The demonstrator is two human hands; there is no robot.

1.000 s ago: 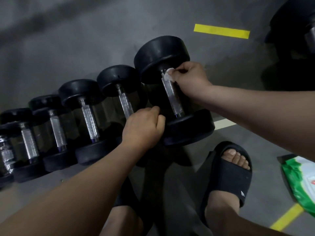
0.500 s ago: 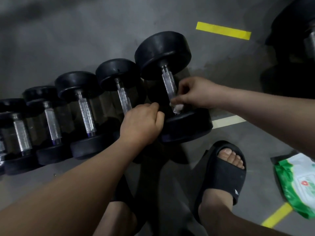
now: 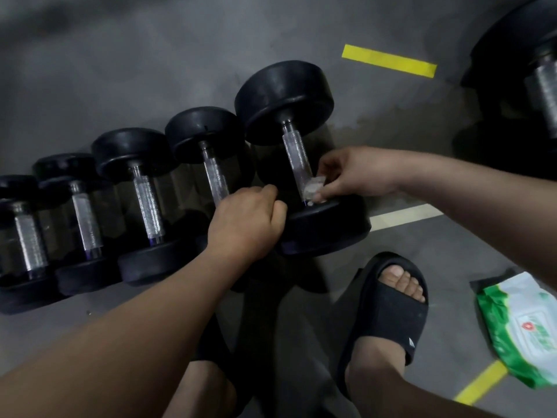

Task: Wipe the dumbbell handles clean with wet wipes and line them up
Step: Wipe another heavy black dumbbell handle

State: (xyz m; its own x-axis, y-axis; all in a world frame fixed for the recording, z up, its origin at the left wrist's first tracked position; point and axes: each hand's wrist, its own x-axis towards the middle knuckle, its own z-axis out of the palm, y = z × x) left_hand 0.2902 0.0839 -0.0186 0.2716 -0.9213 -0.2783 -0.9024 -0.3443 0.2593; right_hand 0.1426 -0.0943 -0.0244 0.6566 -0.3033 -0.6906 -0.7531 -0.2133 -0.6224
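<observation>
Item: dumbbell row [image 3: 144, 206] on the floor [image 3: 150, 70], side by side, rightmost unit being wiped.
We pinch the wet wipe [image 3: 313, 188] in our right hand [image 3: 358, 173] fingers, against the near end of the largest dumbbell's handle [image 3: 297, 155], just above its near head. Our left hand [image 3: 247, 218] sits clenched beside that head, covering the neighbouring handle's near end; whether it grips anything we cannot tell. The wipes pack [image 3: 524, 327] lies on the floor at right.

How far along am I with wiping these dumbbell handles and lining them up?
Done: five dumbbells lie in a row. In hand: the right hand pinches a wet wipe on the largest one's handle; the left hand sits curled alongside. Left: a dumbbell at top right lies apart.
</observation>
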